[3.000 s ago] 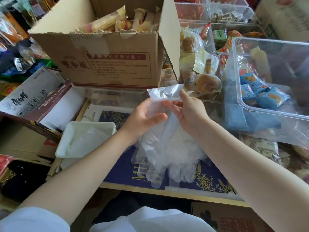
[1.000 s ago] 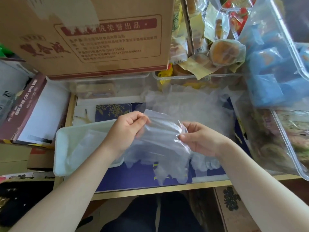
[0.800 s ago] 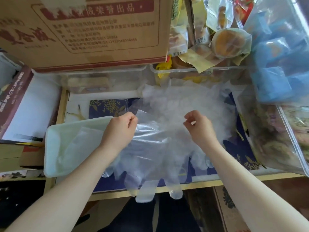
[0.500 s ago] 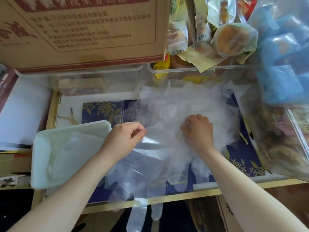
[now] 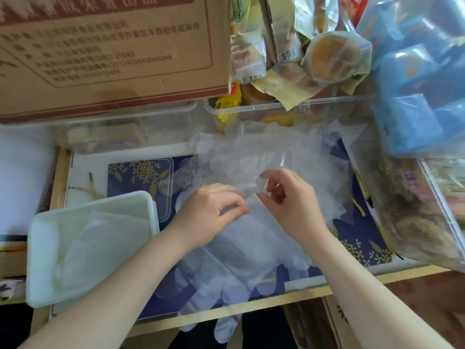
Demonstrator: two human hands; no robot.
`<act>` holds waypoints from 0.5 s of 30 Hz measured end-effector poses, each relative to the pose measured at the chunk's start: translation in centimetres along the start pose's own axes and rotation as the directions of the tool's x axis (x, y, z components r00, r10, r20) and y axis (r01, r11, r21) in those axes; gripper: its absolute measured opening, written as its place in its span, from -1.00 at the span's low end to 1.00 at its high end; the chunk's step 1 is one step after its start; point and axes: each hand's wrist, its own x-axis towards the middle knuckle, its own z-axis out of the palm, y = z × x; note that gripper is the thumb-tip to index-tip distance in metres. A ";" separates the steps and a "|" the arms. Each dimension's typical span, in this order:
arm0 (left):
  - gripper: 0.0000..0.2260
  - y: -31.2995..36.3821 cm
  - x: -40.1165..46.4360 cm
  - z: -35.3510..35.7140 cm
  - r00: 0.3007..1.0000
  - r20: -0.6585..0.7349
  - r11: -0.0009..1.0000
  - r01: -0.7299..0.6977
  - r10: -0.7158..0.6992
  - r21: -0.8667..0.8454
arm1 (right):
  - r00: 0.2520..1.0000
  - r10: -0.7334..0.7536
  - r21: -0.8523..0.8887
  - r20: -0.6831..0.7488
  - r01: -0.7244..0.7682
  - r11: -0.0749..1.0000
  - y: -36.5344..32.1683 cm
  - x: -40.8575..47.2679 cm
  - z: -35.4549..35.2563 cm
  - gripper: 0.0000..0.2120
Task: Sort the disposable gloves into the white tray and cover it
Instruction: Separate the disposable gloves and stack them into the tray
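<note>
Both the left hand [image 5: 211, 212] and right hand [image 5: 289, 200] pinch clear gloves [image 5: 251, 253] whose layers blur together; more lie folded inside the white tray [image 5: 40, 248], left.

One white tray [image 5: 45, 248], two hands, gloves [image 5: 264, 152] perhaps dozens.

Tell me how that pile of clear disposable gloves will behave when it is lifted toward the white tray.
Probably floppy: the gloves drape over the table edge, fingers dangling. Likely very light and clingy, since the thin film bunches where the left hand and right hand pinch it. Sheets may slide apart, so some could miss the white tray.
</note>
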 end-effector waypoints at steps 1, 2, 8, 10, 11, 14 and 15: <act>-0.75 0.0 -0.1 -0.2 1.000 -0.011 0.999 0.017 -0.017 -0.034 | 0.999 0.034 0.040 0.020 -0.035 0.999 0.1 -0.1 -0.3 -0.75; -0.77 -0.1 -0.2 -0.4 0.999 -0.009 0.997 0.033 -0.034 -0.074 | 0.997 0.073 0.071 0.026 -0.075 0.995 0.3 -0.2 -0.7 -0.71; -0.86 -0.4 -0.9 -2.2 0.988 0.155 0.978 0.048 -0.016 -0.201 | 0.977 0.187 0.148 -0.099 -0.172 0.974 1.3 0.9 -1.9 -0.22; -0.88 -0.3 -1.0 -2.6 0.982 0.190 0.976 0.060 -0.019 -0.212 | 0.984 0.172 0.355 0.050 -0.179 0.918 1.0 1.9 -2.0 -0.12; -0.89 -0.3 -1.0 -2.7 0.979 0.202 0.975 0.064 -0.020 -0.214 | 0.972 0.181 0.423 0.150 -0.228 0.877 1.0 2.3 -2.3 -0.20; -0.89 -0.2 -1.0 -3.2 0.978 0.204 0.962 0.103 -0.051 -0.254 | 0.903 0.236 0.369 0.360 -0.370 0.853 0.1 3.3 -2.8 -0.85; -0.87 -0.2 -1.0 -3.3 0.978 0.192 0.953 0.135 -0.084 -0.272 | 0.901 0.267 0.382 0.343 -0.393 0.836 0.2 3.4 -2.8 -0.93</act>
